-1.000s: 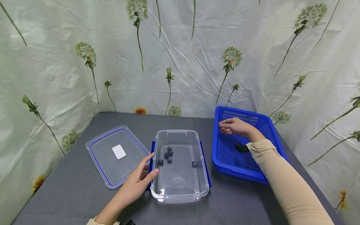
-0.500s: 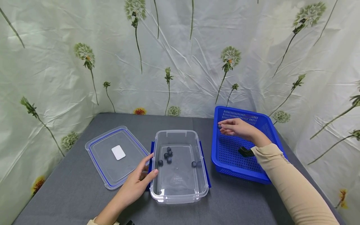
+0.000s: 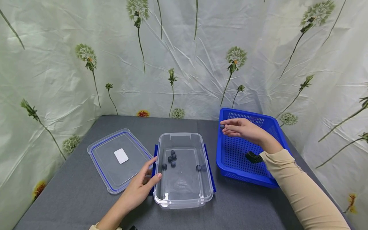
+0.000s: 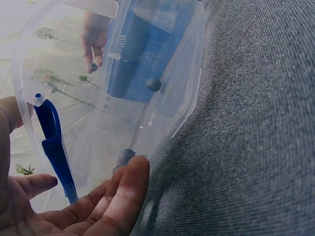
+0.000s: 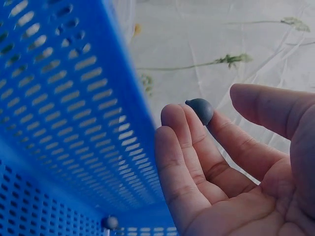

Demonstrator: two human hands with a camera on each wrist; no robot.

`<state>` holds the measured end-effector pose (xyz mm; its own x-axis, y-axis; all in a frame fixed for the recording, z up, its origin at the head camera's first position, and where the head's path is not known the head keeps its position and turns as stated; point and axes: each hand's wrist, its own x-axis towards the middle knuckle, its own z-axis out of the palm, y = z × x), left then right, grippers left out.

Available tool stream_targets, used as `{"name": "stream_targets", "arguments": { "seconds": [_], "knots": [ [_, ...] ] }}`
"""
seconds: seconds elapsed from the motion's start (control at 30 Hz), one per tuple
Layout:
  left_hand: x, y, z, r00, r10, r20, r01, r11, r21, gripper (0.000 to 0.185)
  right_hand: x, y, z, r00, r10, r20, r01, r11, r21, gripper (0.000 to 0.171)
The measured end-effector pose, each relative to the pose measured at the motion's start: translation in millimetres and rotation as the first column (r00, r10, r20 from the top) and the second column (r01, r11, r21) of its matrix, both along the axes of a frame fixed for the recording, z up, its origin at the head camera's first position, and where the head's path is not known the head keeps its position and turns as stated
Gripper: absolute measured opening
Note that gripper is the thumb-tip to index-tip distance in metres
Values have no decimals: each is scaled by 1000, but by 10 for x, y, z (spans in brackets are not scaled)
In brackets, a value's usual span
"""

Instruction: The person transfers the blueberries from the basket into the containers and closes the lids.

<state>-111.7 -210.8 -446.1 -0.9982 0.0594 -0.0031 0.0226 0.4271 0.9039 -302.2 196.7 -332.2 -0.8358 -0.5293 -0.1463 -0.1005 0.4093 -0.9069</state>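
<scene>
My right hand [image 3: 244, 130] holds a blueberry [image 3: 222, 126] at its fingertips over the left rim of a blue perforated basket [image 3: 219, 153]. In the right wrist view this blueberry [image 5: 199, 111] sits at the fingertips, with the thumb standing apart. Another blueberry [image 5: 110, 222] lies low in the basket. My left hand [image 3: 141, 187] grips the left side of a clear plastic container [image 3: 184, 202], thumb and index finger at its rim. Several blueberries [image 3: 173, 156] lie on the container's left, and another [image 3: 198, 167] lies by its right wall. Its blue side latch [image 4: 53, 142] hangs down beside my left fingers.
The clear lid [image 3: 100, 153] with a blue seal and a white label [image 3: 121, 156] lies left of the container. Grey cloth [image 3: 235, 207] covers the table. A flower-printed curtain [image 3: 195, 64] hangs behind it.
My right hand, with the blueberry, has moved slightly left and up to the basket's left rim. My left hand keeps its grip on the container.
</scene>
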Motion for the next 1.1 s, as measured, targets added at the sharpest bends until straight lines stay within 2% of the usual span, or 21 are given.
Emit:
{"name": "stream_targets", "arguments": {
  "seconds": [0.23,0.6,1.1],
  "knots": [
    [3,0,-1,1000,0,5,0,1000,-1,66,62,-86,64,999,32,-3,-32,999,-39,50],
    [7,1,8,1000,-1,-11,1,1000,2,66,129,-303,116,997,76,-15,-75,997,29,50],
    [11,-2,9,1000,-5,-10,5,1000,-5,66,193,-631,55,986,168,11,-168,985,25,47]
  ]
}}
